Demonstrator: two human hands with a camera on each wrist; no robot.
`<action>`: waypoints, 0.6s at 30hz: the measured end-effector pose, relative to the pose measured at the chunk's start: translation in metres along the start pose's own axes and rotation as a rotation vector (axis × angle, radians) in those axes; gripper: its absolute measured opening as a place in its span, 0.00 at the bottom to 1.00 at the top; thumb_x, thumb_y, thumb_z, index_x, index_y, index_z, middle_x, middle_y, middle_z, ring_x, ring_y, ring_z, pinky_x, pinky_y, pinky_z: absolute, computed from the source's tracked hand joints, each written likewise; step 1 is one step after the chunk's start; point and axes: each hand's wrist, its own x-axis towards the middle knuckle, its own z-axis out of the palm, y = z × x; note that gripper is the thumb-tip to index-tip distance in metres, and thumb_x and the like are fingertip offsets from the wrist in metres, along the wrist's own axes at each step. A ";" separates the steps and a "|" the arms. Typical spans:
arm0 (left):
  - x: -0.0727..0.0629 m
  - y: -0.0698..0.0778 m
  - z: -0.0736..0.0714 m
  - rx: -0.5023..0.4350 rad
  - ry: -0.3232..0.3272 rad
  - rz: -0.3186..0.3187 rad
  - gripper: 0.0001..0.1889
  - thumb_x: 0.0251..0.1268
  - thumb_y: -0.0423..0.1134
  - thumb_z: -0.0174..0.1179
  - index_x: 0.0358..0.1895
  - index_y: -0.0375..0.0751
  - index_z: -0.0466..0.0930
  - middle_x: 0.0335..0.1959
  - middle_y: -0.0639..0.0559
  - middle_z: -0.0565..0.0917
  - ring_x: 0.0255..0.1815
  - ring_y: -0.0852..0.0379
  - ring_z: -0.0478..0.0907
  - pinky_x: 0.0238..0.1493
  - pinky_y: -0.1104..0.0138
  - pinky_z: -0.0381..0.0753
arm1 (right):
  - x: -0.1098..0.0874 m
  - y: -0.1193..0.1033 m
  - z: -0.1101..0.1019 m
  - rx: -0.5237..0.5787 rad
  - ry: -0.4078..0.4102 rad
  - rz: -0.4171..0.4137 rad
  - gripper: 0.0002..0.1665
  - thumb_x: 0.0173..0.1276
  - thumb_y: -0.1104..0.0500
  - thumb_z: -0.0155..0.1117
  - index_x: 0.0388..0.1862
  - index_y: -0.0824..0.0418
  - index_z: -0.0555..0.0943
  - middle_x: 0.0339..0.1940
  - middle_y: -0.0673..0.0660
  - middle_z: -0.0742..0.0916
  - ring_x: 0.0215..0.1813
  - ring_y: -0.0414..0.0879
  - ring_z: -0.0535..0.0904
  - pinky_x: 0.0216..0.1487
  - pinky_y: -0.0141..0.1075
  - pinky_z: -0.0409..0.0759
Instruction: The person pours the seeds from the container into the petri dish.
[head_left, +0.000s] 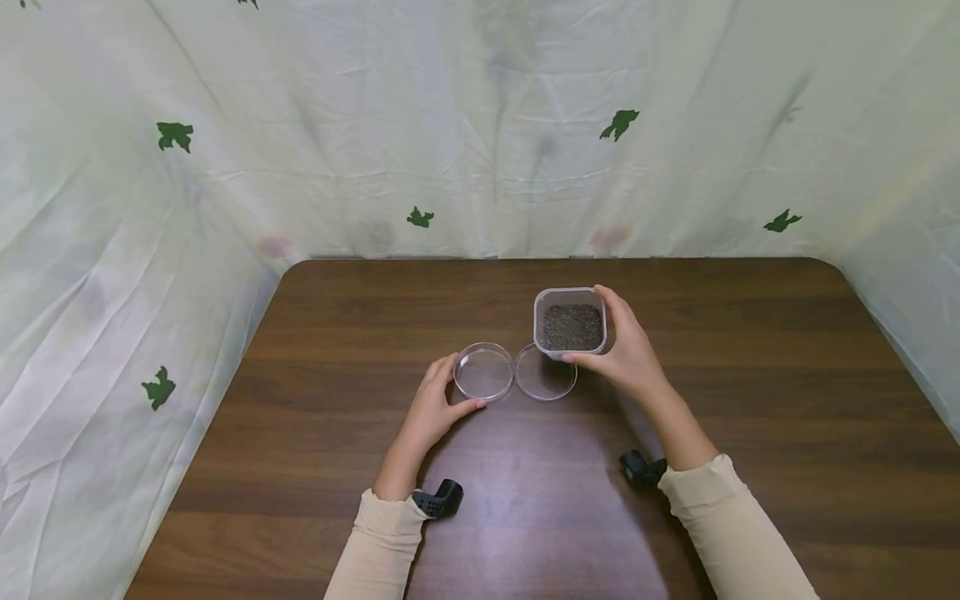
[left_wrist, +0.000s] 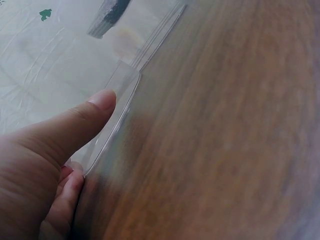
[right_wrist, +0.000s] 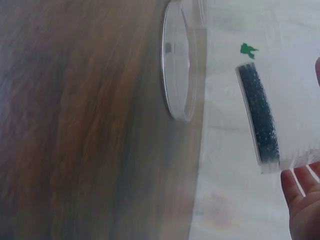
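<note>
A person's right hand (head_left: 628,354) grips a clear square tub (head_left: 566,296) of dark grains (head_left: 573,327), raised above the table (head_left: 360,317) and, seen from the head, overlapping the far edge of the right dish (head_left: 543,382), while the left hand (head_left: 430,406) clasps the left dish (head_left: 483,372) by its rim. Smooth sides slipping between thumb and fingers could drop the open tub; too steep a tilt could scatter grains; lowered carelessly, it could knock the right dish.
</note>
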 end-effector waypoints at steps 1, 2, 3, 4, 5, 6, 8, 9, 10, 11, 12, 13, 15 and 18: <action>0.000 0.000 0.000 0.000 -0.001 0.000 0.43 0.40 0.42 0.72 0.62 0.28 0.62 0.57 0.35 0.67 0.50 0.44 0.72 0.55 0.60 0.68 | 0.001 -0.001 0.002 -0.001 0.001 -0.006 0.61 0.33 0.57 0.81 0.67 0.61 0.58 0.61 0.61 0.68 0.59 0.53 0.64 0.56 0.50 0.63; 0.000 0.000 0.000 0.000 -0.001 -0.001 0.43 0.40 0.42 0.72 0.62 0.28 0.61 0.57 0.35 0.67 0.50 0.44 0.72 0.55 0.60 0.68 | 0.002 -0.002 0.003 -0.004 0.001 -0.012 0.61 0.33 0.57 0.81 0.67 0.62 0.58 0.61 0.61 0.68 0.59 0.53 0.64 0.56 0.49 0.63; 0.000 0.000 0.000 0.000 -0.002 -0.002 0.43 0.40 0.42 0.72 0.62 0.28 0.62 0.57 0.35 0.67 0.50 0.44 0.72 0.55 0.60 0.68 | 0.003 -0.002 0.005 -0.006 0.001 -0.017 0.61 0.33 0.57 0.81 0.66 0.62 0.58 0.61 0.61 0.68 0.59 0.53 0.64 0.56 0.49 0.63; 0.000 0.000 0.000 0.001 -0.001 -0.001 0.43 0.40 0.42 0.72 0.62 0.28 0.62 0.56 0.35 0.67 0.50 0.44 0.72 0.55 0.60 0.68 | 0.003 -0.003 0.007 -0.013 0.003 -0.022 0.61 0.33 0.57 0.81 0.66 0.63 0.58 0.61 0.61 0.68 0.60 0.52 0.64 0.57 0.48 0.62; 0.001 0.000 0.000 0.001 -0.001 0.001 0.43 0.40 0.41 0.72 0.62 0.28 0.62 0.56 0.35 0.67 0.50 0.44 0.72 0.55 0.60 0.68 | 0.004 -0.003 0.009 -0.018 0.006 -0.027 0.60 0.33 0.57 0.81 0.66 0.63 0.58 0.62 0.61 0.67 0.60 0.52 0.63 0.58 0.48 0.62; 0.001 -0.001 0.000 0.003 0.000 0.001 0.43 0.40 0.42 0.72 0.62 0.28 0.62 0.56 0.36 0.67 0.51 0.45 0.72 0.55 0.60 0.68 | 0.005 -0.004 0.010 -0.023 0.007 -0.033 0.60 0.33 0.57 0.81 0.66 0.64 0.58 0.62 0.61 0.67 0.61 0.52 0.63 0.58 0.48 0.62; 0.001 -0.001 0.000 0.005 0.000 0.002 0.43 0.39 0.41 0.73 0.62 0.29 0.62 0.56 0.36 0.67 0.51 0.45 0.72 0.55 0.60 0.67 | 0.006 -0.006 0.013 -0.034 0.003 -0.041 0.60 0.33 0.57 0.81 0.66 0.64 0.58 0.63 0.61 0.66 0.62 0.52 0.61 0.59 0.48 0.61; 0.001 -0.001 0.000 0.004 0.001 0.004 0.43 0.39 0.41 0.73 0.61 0.29 0.62 0.56 0.35 0.67 0.51 0.45 0.72 0.55 0.60 0.67 | 0.006 -0.006 0.015 -0.042 0.000 -0.043 0.60 0.34 0.57 0.81 0.66 0.63 0.58 0.63 0.60 0.66 0.62 0.52 0.61 0.59 0.48 0.60; 0.001 -0.001 0.000 0.005 0.002 0.006 0.43 0.39 0.41 0.73 0.61 0.28 0.62 0.56 0.35 0.67 0.51 0.45 0.72 0.55 0.60 0.68 | 0.006 -0.007 0.016 -0.048 -0.003 -0.047 0.60 0.34 0.57 0.81 0.66 0.63 0.58 0.64 0.60 0.66 0.63 0.53 0.60 0.59 0.48 0.60; 0.001 -0.001 0.000 0.005 0.003 0.006 0.43 0.39 0.41 0.73 0.61 0.29 0.62 0.56 0.35 0.67 0.51 0.45 0.71 0.55 0.60 0.67 | 0.006 -0.007 0.018 -0.053 -0.008 -0.053 0.60 0.34 0.56 0.80 0.66 0.62 0.58 0.64 0.60 0.65 0.63 0.53 0.59 0.60 0.48 0.60; 0.001 -0.001 0.000 0.006 0.002 0.006 0.43 0.39 0.40 0.73 0.61 0.29 0.62 0.56 0.35 0.67 0.51 0.45 0.71 0.55 0.60 0.68 | 0.006 -0.008 0.019 -0.059 -0.012 -0.061 0.60 0.34 0.56 0.80 0.67 0.62 0.57 0.64 0.60 0.65 0.63 0.54 0.59 0.60 0.49 0.60; 0.001 -0.001 0.000 0.005 0.002 0.007 0.43 0.39 0.40 0.73 0.61 0.29 0.62 0.56 0.35 0.67 0.51 0.45 0.71 0.55 0.60 0.68 | 0.006 -0.008 0.020 -0.061 -0.016 -0.072 0.60 0.34 0.57 0.80 0.67 0.63 0.57 0.64 0.61 0.65 0.64 0.54 0.59 0.60 0.49 0.59; 0.001 -0.001 0.000 0.005 0.000 0.007 0.43 0.40 0.41 0.73 0.62 0.28 0.62 0.56 0.35 0.67 0.51 0.44 0.71 0.55 0.60 0.68 | 0.006 -0.008 0.023 -0.071 -0.016 -0.095 0.60 0.34 0.57 0.80 0.66 0.63 0.57 0.64 0.61 0.65 0.64 0.55 0.58 0.60 0.49 0.58; 0.001 -0.001 0.001 0.010 -0.005 0.000 0.43 0.40 0.41 0.72 0.62 0.29 0.61 0.57 0.35 0.67 0.51 0.44 0.71 0.56 0.60 0.67 | 0.007 -0.009 0.027 -0.087 -0.013 -0.135 0.60 0.34 0.57 0.80 0.66 0.64 0.58 0.64 0.62 0.66 0.64 0.56 0.58 0.61 0.49 0.57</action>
